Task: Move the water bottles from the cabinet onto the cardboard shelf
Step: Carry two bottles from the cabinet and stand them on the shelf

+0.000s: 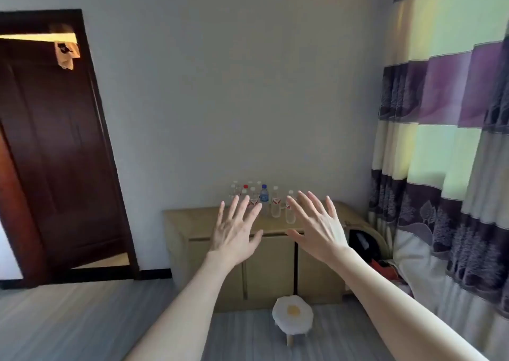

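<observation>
Several clear water bottles (275,202) stand in a cluster on top of a low light-wood cabinet (192,217) against the far wall; one has a blue cap and label (264,195), one a red cap. My left hand (234,231) and my right hand (316,225) are both raised in front of me, fingers spread, palms facing away, holding nothing. They overlap the bottles in the picture but are well short of the cabinet. No cardboard shelf is in view.
A small stool with a white egg-shaped cushion (292,312) stands on the grey floor before the cabinet. A dark wooden door (55,154) stands open at left. Striped curtains (454,140) hang at right, with a black and red item (363,242) beside the cabinet.
</observation>
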